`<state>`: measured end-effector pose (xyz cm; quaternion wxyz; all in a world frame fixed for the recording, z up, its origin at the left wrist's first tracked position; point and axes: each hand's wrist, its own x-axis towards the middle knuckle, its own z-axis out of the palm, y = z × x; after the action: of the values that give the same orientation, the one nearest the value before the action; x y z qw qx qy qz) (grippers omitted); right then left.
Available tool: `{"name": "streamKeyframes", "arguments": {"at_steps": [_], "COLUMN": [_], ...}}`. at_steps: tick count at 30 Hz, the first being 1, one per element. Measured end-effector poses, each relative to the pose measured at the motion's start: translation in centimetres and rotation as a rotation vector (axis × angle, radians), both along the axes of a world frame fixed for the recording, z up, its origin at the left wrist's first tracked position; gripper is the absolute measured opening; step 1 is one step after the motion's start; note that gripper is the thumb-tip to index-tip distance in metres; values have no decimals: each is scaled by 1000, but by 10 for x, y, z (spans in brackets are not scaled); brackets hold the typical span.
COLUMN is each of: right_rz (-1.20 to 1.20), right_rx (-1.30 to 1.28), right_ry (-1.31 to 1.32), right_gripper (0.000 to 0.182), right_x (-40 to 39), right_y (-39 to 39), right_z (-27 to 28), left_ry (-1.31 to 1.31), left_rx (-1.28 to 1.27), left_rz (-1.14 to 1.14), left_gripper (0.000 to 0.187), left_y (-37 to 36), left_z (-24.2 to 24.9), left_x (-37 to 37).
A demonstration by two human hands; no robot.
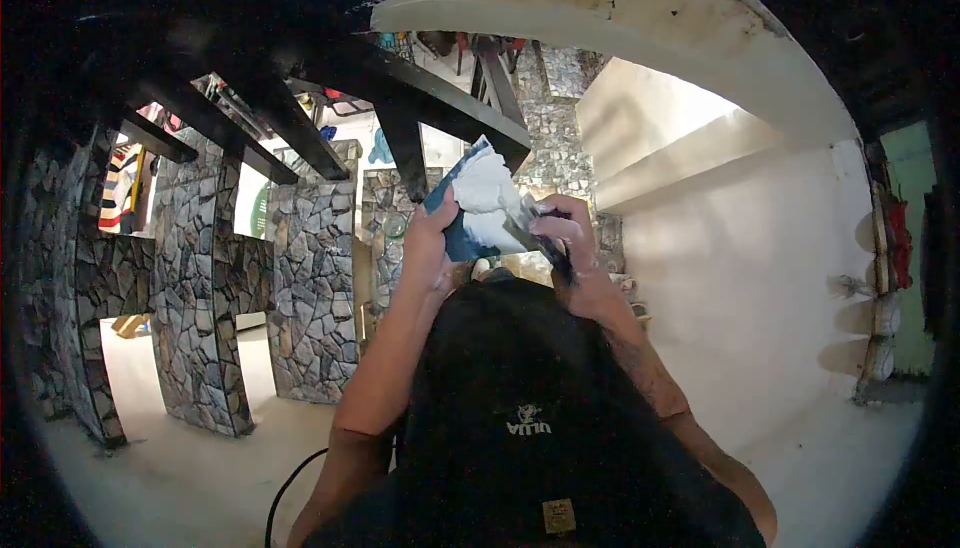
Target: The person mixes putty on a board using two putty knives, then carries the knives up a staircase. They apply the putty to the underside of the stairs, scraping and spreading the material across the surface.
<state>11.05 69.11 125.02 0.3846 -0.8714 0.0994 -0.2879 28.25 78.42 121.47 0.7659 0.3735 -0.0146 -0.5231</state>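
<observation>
1. Left hand [430, 235] grips a blue board [458, 239] loaded with white paste [485, 191] between the hands, one corner pointing forward, away from the black shirt [500, 368]; its long axis is hard to tell
2. Right hand [577, 233] grasps a dark scraper [554, 256], blade at the paste, long axis slanting back toward the right wrist
3. Black beam [440, 103] ends just beyond the hands; stone-patterned pillars [313, 288] stand to their left
4. Open room lies right of the hands, up to the white wall [730, 268]

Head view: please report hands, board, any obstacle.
Left hand grips blue board bearing white paste. Right hand holds dark tool at board's edge. Black beam behind, not blocking.
</observation>
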Motion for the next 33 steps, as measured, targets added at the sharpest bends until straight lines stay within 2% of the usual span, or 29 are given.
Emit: {"name": "streamKeyframes", "arguments": {"at_steps": [3,6,10,13,18,19,20,22,23,26,29,33], "right_rz": [-50,-120,-255,-411,-236,-186,-134,-170,-154,-150,-145,-150], "right_rx": [-19,-86,-104,-112,-357,-477,-592,-574,-588,-605,-661,-738], "right_ry": [87,175,167,156,163,163,169,156,139,118,128,175], "right_gripper": [54,57,55,50,38,39,39,37,36,32,28,25], "right_x": [0,-12,-24,-20,-25,-23,-19,-15,-13,-9,-7,-11], "right_y": [-7,-19,-25,-6,7,6,6,7,5,3,3,5], "right_z": [-13,-40,-59,-28,-12,-5,3,13,21,25,27,31], "left_ry": [70,0,-336,-472,-399,-525,-532,-537,-856,-738,-990,-880], "left_rx": [-73,-96,-31,175,97,186,178,178,370,341,513,365], "left_rz": [49,84,176,147,289,292,317,366,331,353,306,411], "left_gripper": [30,31,48,47,39,34,34,34,37,25,25,25], "left_y": [2,7,11,17,9,11,9,8,11,9,15,14], "left_z": [-4,-1,17,23,30,26,27,38,49,55,61,62], "left_x": [4,10,17,24,13,17,14,6,5,0,2,0]}}
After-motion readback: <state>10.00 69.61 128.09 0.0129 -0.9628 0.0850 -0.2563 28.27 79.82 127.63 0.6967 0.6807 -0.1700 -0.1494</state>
